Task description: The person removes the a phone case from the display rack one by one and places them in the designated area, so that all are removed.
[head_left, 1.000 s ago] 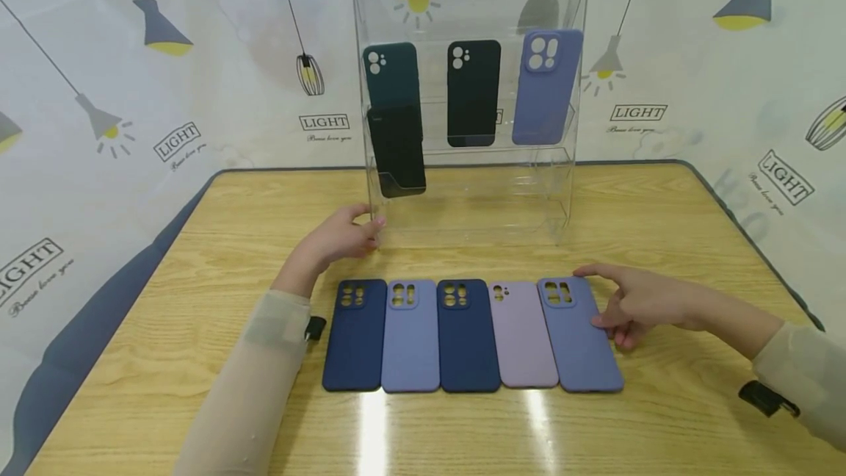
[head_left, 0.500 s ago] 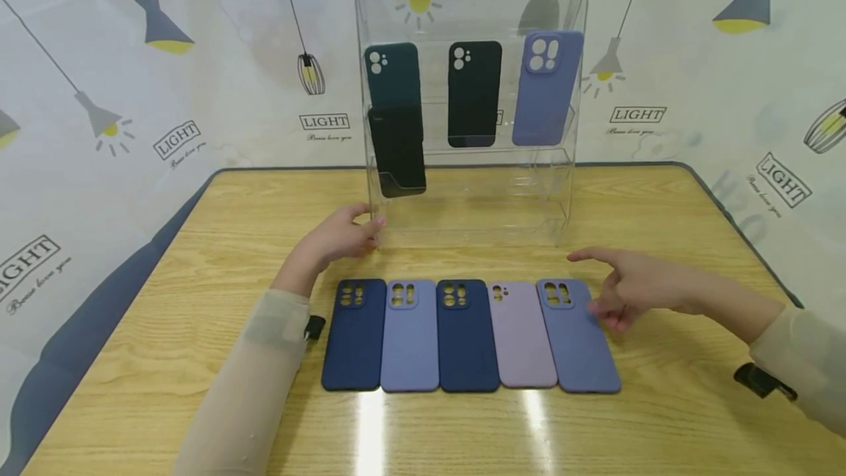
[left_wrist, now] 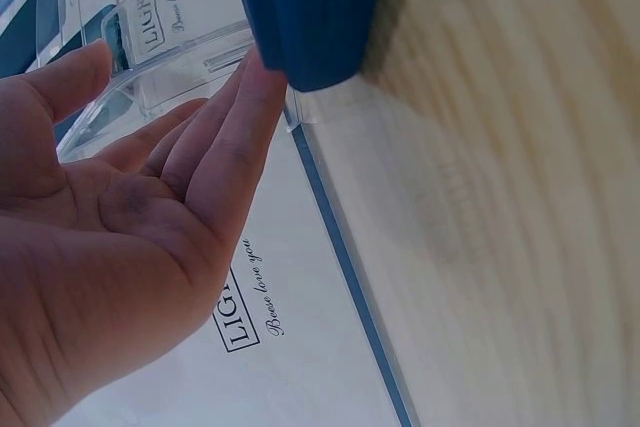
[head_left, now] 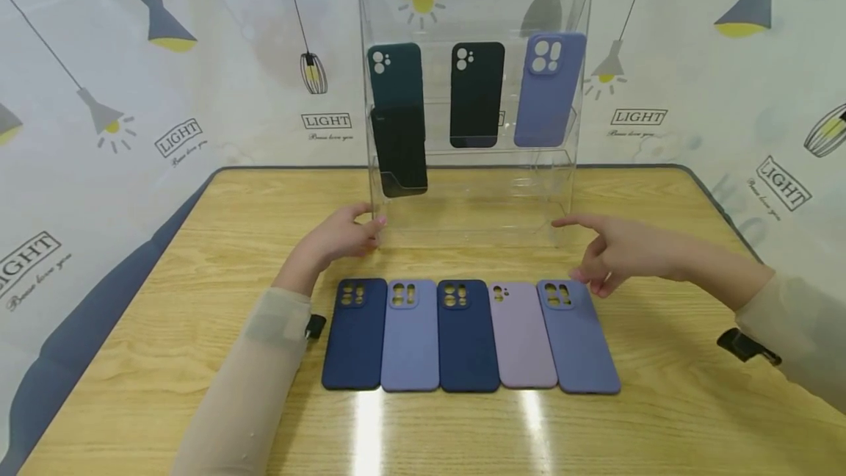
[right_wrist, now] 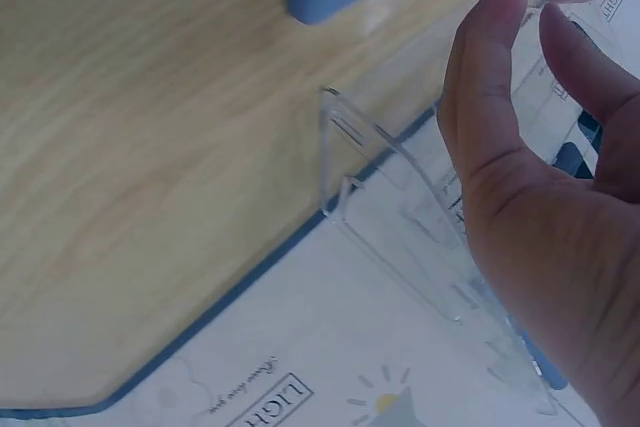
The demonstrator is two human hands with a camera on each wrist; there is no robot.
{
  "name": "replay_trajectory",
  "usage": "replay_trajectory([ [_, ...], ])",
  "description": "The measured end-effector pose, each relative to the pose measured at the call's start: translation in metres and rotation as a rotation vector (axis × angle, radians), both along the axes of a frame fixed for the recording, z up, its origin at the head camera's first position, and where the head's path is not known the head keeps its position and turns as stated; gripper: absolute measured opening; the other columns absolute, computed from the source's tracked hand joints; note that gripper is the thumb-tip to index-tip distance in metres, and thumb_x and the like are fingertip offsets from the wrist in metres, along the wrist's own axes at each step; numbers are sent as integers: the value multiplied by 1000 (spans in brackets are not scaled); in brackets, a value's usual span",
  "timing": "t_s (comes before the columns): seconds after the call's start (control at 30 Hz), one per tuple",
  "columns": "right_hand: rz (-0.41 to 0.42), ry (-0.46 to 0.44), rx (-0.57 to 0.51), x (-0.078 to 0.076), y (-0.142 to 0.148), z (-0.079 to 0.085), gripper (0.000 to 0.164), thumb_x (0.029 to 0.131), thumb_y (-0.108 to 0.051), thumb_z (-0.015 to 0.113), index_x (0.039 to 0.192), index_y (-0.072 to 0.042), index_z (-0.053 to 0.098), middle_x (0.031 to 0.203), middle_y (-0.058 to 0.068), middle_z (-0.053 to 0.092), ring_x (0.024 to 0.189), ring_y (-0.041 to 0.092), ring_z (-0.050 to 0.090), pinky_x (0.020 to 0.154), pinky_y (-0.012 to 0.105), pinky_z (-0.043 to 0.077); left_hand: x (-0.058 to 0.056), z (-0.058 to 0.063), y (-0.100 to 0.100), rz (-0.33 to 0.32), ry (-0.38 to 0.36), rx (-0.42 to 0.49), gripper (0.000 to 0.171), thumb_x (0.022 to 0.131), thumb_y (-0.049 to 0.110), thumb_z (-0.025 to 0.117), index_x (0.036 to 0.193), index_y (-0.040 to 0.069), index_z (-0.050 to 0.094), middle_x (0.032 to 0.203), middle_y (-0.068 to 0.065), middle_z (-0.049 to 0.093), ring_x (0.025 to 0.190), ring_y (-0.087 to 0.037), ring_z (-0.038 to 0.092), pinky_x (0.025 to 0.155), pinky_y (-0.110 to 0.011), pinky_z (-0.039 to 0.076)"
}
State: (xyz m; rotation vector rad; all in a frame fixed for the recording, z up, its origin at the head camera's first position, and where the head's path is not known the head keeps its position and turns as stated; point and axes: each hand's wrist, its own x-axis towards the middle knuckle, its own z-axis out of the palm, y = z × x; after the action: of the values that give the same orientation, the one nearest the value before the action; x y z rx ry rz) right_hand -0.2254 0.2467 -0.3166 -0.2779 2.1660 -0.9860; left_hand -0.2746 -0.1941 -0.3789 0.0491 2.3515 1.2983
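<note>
Left hand (head_left: pixel 342 232) and right hand (head_left: pixel 628 247), fingers parted, flank a clear plastic rack (head_left: pixel 489 167) near its lower corners; yellow wooden table (head_left: pixel 463 263) separates it from five rectangular blue or pink phone cases (head_left: pixel 469 344). Lamp-printed backdrop (head_left: pixel 258 72) behind.

Wood-grain counter (head_left: pixel 687 432), phone cases and stand.
Five phone cases (head_left: pixel 469 347) rowed nearside of left hand (head_left: pixel 340 235) and right hand (head_left: pixel 628 247); clear stand (head_left: pixel 476 231) between.

Head view forward-down over wooden table (head_left: pixel 687 402), tilted close-up wrist views, clear stand (head_left: pixel 485 176) in all
</note>
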Motion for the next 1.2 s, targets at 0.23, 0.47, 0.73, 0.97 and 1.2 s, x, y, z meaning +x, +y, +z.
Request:
replay_trajectory([
  [0.23, 47, 99, 21, -18, -22, 22, 92, 101, -13, 73, 171, -23, 14, 103, 15, 75, 89, 30, 75, 85, 47, 67, 0, 0, 0, -2, 8, -5, 68, 114, 39, 49, 169, 6, 25, 131, -22, 68, 127, -33, 68, 112, -48, 57],
  [0.47, 25, 173, 36, -39, -49, 40, 95, 102, -18, 75, 171, -27, 12, 108, 16, 76, 89, 26, 77, 84, 44, 68, 0, 2, 0, 3, 6, -15, 69, 114, 40, 49, 169, 6, 25, 128, -21, 69, 123, -31, 69, 112, -47, 57],
  [0.73, 9, 253, 23, -56, -81, 53, 92, 102, -16, 75, 171, -28, 15, 110, 19, 77, 87, 27, 77, 82, 45, 68, -1, 1, 1, 6, 5, -16, 69, 114, 40, 49, 169, 5, 24, 130, -22, 69, 123, -31, 69, 111, -47, 57],
  [0.97, -11, 300, -7, -69, -108, 61, 94, 103, -19, 74, 171, -35, 12, 122, 22, 73, 88, 26, 77, 81, 43, 68, -1, 0, 1, 10, 9, -12, 69, 114, 40, 50, 169, 5, 25, 129, -22, 70, 123, -33, 69, 111, -48, 57],
  [1.2, -63, 356, -28, -85, -132, 58, 98, 100, -22, 78, 169, -42, 11, 123, 20, 74, 86, 26, 79, 79, 41, 69, 1, 0, 1, 9, 12, -1, 68, 114, 38, 49, 168, 4, 25, 130, -24, 69, 123, -33, 69, 111, -48, 57],
])
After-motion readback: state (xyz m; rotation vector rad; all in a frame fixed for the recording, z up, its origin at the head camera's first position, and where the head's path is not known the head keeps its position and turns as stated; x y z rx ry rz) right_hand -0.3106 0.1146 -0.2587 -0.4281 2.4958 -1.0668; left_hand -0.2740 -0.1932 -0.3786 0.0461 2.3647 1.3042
